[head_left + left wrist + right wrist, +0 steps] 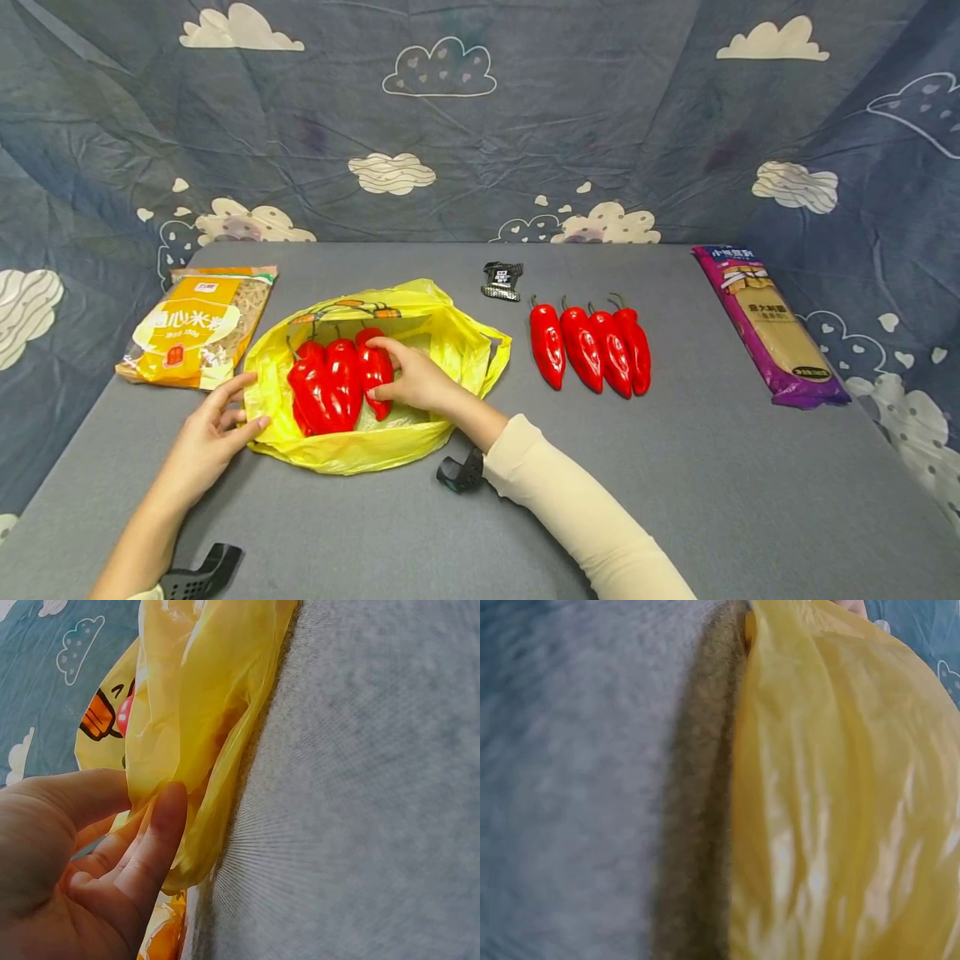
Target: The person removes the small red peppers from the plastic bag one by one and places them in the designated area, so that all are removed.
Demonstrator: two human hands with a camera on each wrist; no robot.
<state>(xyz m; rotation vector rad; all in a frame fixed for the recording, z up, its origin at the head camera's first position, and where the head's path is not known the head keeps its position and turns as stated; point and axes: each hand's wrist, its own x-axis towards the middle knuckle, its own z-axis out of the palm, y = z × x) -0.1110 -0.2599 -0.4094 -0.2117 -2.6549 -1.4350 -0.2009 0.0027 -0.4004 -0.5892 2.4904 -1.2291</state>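
Observation:
A yellow plastic bag (330, 460) lies with its mouth spread wide in the head view; folds of the bag (840, 787) fill half of the right wrist view. My left hand (202, 442) pinches its left edge, and the left wrist view shows the thumb and fingers of that hand (97, 862) on the thin film (202, 682). Inside the bag, my right hand (420, 385) grips a red pepper (373, 367) between thumb and fingers. Several more red peppers (341, 387) lie just left of it in the bag, side by side with stems pointing away.
Right of the bag, several red peppers (581, 346) stand in a row on the grey table (675, 500). A small black packet (501, 281) lies behind them. An orange noodle bag (198, 325) sits far left, a purple noodle packet (772, 329) far right.

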